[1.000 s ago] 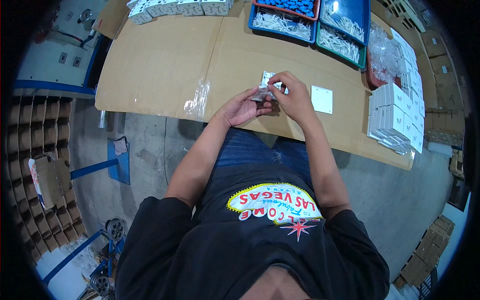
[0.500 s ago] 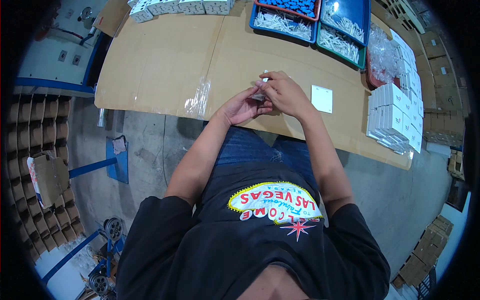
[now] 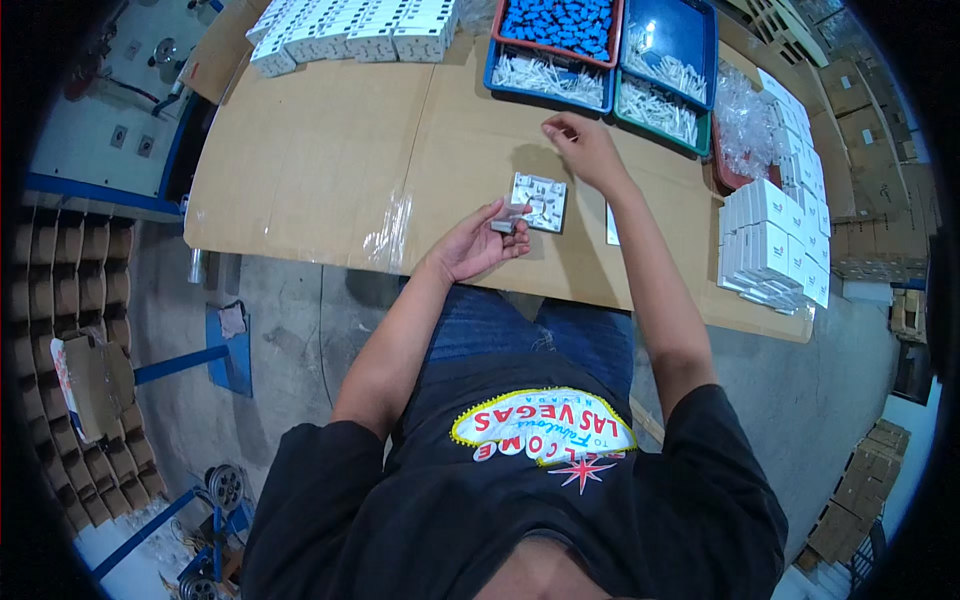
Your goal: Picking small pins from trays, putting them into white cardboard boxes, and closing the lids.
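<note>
My left hand (image 3: pixel 478 245) is closed around a small clear plastic bag (image 3: pixel 515 213) near the table's front edge. Beside its fingertips lies a white square plate with fittings on its face (image 3: pixel 545 203), partly covered by the bag and fingers. My right hand (image 3: pixel 588 152) is raised over the cardboard-covered table (image 3: pixel 330 150), just short of the trays. Its fingers are curled with the tips together; what they hold, if anything, is too small to make out. A flat white plate (image 3: pixel 612 228) is mostly hidden behind my right forearm.
Blue trays (image 3: pixel 548 97) and a green-rimmed tray (image 3: pixel 700 140) hold thin white pieces; a red tray (image 3: pixel 612 50) holds blue pieces. White boxes (image 3: pixel 770 245) are stacked at right, beside clear plastic bags (image 3: pixel 745 125). Rows of white units (image 3: pixel 370 42) stand far left.
My hands have come apart: the right moved up toward the trays, while the left stayed low with the clear bag. The square plate with fittings is now uncovered between them.
</note>
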